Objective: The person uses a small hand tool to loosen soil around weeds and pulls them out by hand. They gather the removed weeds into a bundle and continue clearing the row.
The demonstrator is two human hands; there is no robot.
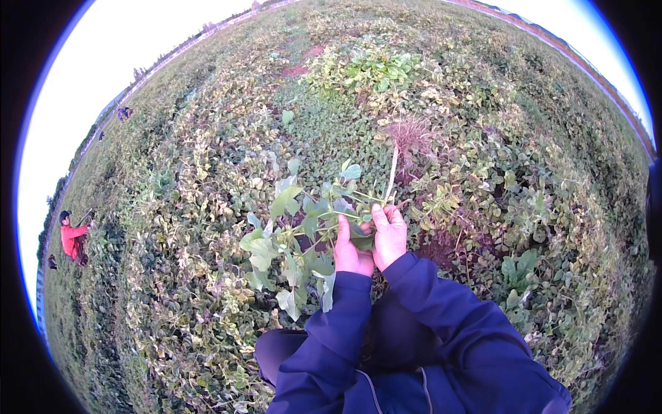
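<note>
An uprooted leafy plant (315, 220) lies across both hands in front of my knees. Its broad green leaves spread to the left, and some hang down beside my left sleeve. From my fingers a pale bare stem (393, 173) points away from me and ends in a bushy clump of reddish fibrous roots (411, 135). My right hand (389, 235) pinches the plant near the base of that stem. Close beside it, my left hand (352, 251) has its thumb up and holds the leafy part; a leaf hides some of its fingers.
Low crop plants (196, 279), partly yellowed, cover the field all round. Bare reddish soil (439, 248) shows just right of my hands. A brighter green clump (382, 70) grows ahead. Far left, a person in a red jacket (74, 238) holds a long tool; another person (124, 114) is farther off.
</note>
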